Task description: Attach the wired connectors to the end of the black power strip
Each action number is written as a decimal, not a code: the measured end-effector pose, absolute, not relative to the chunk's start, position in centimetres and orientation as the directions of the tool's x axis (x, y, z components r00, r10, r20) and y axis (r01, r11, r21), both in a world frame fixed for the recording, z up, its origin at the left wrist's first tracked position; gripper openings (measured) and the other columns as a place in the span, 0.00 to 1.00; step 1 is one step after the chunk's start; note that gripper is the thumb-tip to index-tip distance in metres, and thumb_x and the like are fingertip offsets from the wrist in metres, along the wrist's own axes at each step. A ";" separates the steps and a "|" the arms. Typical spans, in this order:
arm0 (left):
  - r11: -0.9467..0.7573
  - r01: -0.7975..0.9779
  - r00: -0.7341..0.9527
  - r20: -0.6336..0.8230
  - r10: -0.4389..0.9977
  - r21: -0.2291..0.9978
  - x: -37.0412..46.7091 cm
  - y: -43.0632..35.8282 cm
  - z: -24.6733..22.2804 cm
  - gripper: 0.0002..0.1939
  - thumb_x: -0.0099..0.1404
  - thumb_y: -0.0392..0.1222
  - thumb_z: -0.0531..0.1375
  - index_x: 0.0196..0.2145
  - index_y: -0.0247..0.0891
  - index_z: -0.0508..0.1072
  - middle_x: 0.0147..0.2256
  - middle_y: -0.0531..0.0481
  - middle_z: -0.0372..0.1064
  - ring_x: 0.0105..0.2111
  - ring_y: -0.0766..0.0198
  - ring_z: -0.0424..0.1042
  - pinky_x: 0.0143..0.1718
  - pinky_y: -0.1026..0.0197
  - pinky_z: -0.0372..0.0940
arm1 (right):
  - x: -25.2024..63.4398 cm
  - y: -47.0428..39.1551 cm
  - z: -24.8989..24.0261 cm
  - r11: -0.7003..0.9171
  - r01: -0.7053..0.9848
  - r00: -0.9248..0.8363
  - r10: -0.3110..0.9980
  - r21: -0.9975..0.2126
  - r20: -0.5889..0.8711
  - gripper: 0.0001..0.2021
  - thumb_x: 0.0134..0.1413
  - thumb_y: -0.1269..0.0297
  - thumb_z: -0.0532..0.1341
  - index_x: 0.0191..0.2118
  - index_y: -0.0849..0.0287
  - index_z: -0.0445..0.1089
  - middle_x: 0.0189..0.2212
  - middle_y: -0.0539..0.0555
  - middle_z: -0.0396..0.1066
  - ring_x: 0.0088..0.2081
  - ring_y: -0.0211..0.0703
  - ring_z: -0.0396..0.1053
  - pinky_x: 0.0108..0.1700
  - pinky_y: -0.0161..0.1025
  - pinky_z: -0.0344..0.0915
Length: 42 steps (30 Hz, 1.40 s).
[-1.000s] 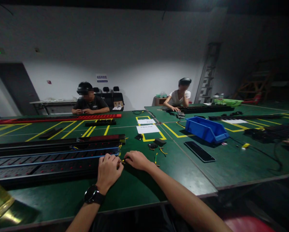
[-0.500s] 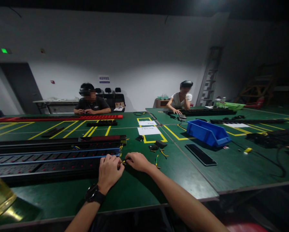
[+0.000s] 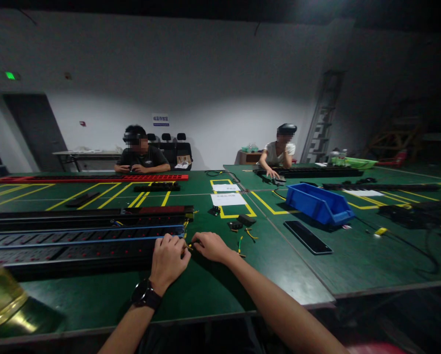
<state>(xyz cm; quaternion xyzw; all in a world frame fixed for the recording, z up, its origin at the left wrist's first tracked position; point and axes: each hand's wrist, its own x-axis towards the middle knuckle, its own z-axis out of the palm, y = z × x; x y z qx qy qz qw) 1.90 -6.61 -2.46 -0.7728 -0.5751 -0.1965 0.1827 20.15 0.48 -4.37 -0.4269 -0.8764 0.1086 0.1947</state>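
Single head-worn view: camera sits above and behind both hands (image 3: 191, 253), facing forward and slightly down across the table (image 3: 279, 275) beyond them.

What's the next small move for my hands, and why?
Probably hold the left hand steady and settle the right hand's fingertips on the small yellow-marked part. It pokes out from the left fingertips, and the right fingertips are right beside it; whether they already touch it is too small to tell.

Dim room, glare patch on the green table (image 3: 279, 275)
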 end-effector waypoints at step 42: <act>-0.283 0.959 0.246 0.559 0.792 -0.021 1.7 -6.5 -2.8 0.09 0.66 0.40 0.58 0.29 0.42 0.74 0.33 0.47 0.77 0.40 0.51 0.69 0.43 0.48 0.56 | 20.1 0.5 -4.2 0.601 0.720 -0.561 0.798 -0.345 0.220 0.13 0.66 0.64 0.58 0.51 0.52 0.75 0.46 0.53 0.79 0.46 0.46 0.76 0.44 0.36 0.63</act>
